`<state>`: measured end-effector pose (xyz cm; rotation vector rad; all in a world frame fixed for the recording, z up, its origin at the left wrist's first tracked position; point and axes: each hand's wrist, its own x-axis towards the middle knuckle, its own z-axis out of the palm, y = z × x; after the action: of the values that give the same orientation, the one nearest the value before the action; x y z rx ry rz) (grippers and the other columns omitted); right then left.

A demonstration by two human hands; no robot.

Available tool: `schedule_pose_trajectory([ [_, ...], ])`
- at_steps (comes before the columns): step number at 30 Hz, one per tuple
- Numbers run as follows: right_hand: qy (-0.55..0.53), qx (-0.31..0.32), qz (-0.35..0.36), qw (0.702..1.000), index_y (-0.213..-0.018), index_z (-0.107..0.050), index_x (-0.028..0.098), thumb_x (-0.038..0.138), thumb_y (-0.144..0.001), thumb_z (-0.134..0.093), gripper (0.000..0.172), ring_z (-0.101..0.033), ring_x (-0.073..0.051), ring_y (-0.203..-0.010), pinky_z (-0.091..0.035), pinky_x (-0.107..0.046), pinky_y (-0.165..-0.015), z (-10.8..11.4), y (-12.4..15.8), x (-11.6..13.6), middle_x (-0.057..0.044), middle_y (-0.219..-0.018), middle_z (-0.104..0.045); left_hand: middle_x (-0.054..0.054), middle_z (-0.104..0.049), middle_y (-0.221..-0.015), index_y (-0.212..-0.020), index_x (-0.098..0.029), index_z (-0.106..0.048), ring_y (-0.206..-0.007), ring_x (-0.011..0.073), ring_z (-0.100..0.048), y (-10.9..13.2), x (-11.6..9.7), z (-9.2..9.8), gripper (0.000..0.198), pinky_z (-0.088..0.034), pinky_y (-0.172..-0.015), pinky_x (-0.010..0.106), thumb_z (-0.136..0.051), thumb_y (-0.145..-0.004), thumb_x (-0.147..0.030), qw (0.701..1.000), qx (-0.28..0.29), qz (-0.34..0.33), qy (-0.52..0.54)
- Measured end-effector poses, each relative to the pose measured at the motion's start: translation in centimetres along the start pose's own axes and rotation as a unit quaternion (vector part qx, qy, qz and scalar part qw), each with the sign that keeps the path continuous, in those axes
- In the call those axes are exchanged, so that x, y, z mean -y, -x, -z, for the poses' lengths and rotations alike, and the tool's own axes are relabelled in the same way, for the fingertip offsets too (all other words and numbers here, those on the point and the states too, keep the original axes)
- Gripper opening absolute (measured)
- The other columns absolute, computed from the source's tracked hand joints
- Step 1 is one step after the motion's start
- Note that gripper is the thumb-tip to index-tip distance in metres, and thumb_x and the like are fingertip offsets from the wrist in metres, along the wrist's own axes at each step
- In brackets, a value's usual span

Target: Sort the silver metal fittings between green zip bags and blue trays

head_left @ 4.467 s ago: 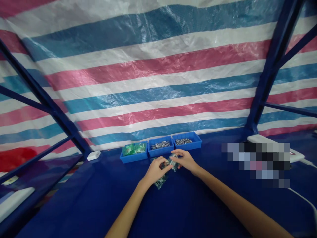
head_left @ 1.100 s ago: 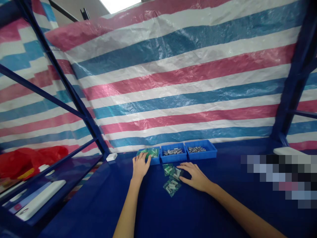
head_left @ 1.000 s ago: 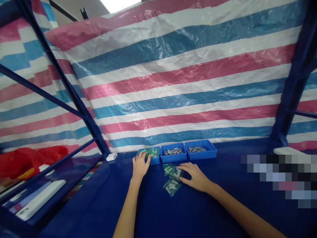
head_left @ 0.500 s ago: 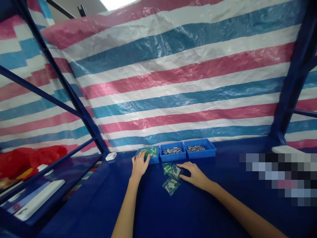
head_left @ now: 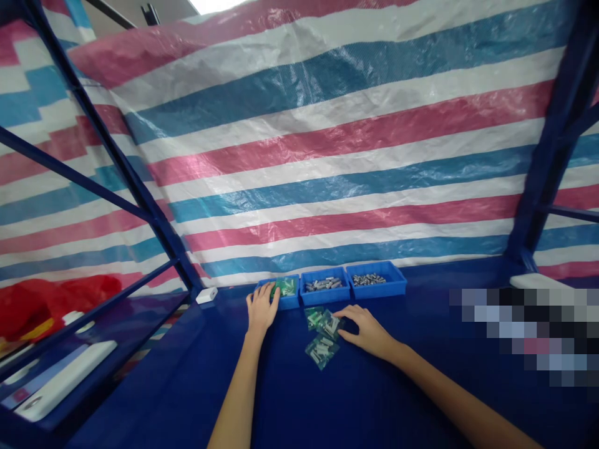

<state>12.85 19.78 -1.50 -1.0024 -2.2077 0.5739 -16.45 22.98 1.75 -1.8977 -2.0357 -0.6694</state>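
Note:
My left hand [head_left: 261,307] reaches over the front left of a blue bin [head_left: 287,302] with small clear-and-green plastic bags [head_left: 285,287] in it. Its thumb stands apart from the fingers, whose tips are partly hidden among the bags. My right hand [head_left: 367,330] rests on the table beside a clear bag of small metal parts [head_left: 330,324]. Thumb and forefinger are apart at that bag's right edge. Overlapping it is a bag with green on it [head_left: 314,317], and just nearer me lies another bag of silvery cylindrical parts [head_left: 321,352].
Two more blue bins stand in the row: one with longer metal pins [head_left: 324,284], one with shorter metal pieces [head_left: 369,279]. A white block [head_left: 206,295] sits at the table's back left. Blue frame posts [head_left: 538,156] and a striped sheet [head_left: 327,168] enclose the dark blue table [head_left: 299,399].
My left hand has shifted slightly within the left bin, and the green bags there lie a little differently. My right hand stays beside the same bag. The whole view has drifted slightly left.

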Motion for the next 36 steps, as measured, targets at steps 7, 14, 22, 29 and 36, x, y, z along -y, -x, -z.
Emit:
schedule_pose_trajectory([
  [7,-0.016,-0.011,0.000,1.000,-0.103,-0.061,0.027,0.028,-0.079,-0.056,0.025,-0.053,-0.021,-0.099,-0.037,-0.039,-0.089,-0.1,-0.1,-0.4,-0.003,-0.104,-0.062,0.005,-0.048,-0.131,-0.120,-0.024,-0.052,-0.126,0.0260,-0.033,0.0,0.1,-0.3,0.040,-0.025,-0.101,0.047,-0.030,-0.091,-0.041,1.000,0.009,0.008,0.000],
  [14,-0.127,-0.059,-0.002,0.990,-0.082,-0.065,0.021,0.023,-0.075,-0.057,0.011,-0.060,-0.017,-0.081,-0.046,-0.032,-0.078,-0.6,-0.5,-0.6,-0.003,-0.084,-0.066,0.008,-0.049,-0.127,-0.114,-0.022,-0.055,-0.120,0.0242,-0.039,1.0,-3.9,2.0,0.033,-0.026,-0.100,0.041,-0.037,-0.090,-0.035,0.994,-0.076,-0.058,0.056],
  [22,-0.327,-0.134,-0.098,0.930,-0.078,-0.060,0.018,0.040,-0.072,-0.060,0.023,-0.061,-0.013,-0.059,-0.050,-0.026,-0.053,-0.8,-1.3,-0.8,0.000,-0.074,-0.061,0.001,-0.061,-0.093,-0.105,-0.025,-0.057,-0.093,0.0183,-0.053,4.0,-10.3,1.7,0.027,-0.034,-0.087,0.034,-0.054,-0.083,-0.039,0.933,0.106,-0.186,0.289],
  [29,-0.390,-0.188,-0.152,0.889,-0.090,-0.061,0.017,0.044,-0.067,-0.066,0.035,-0.060,-0.013,-0.059,-0.048,-0.024,-0.050,0.1,-1.8,-1.2,-0.003,-0.083,-0.062,0.002,-0.059,-0.086,-0.102,-0.020,-0.058,-0.075,0.0141,-0.054,4.2,-10.8,-0.1,0.036,-0.041,-0.077,0.029,-0.067,-0.071,-0.036,0.884,0.115,-0.075,0.446],
  [36,-0.407,-0.169,-0.136,0.887,-0.101,-0.058,0.019,0.041,-0.064,-0.070,0.045,-0.059,-0.011,-0.057,-0.049,-0.023,-0.047,-0.2,-1.6,-1.0,-0.001,-0.083,-0.060,-0.006,-0.047,-0.059,-0.108,-0.015,-0.053,-0.057,0.0088,-0.045,4.3,-11.4,-0.1,0.056,-0.036,-0.059,0.021,-0.075,-0.062,-0.037,0.795,0.187,0.006,0.578],
])
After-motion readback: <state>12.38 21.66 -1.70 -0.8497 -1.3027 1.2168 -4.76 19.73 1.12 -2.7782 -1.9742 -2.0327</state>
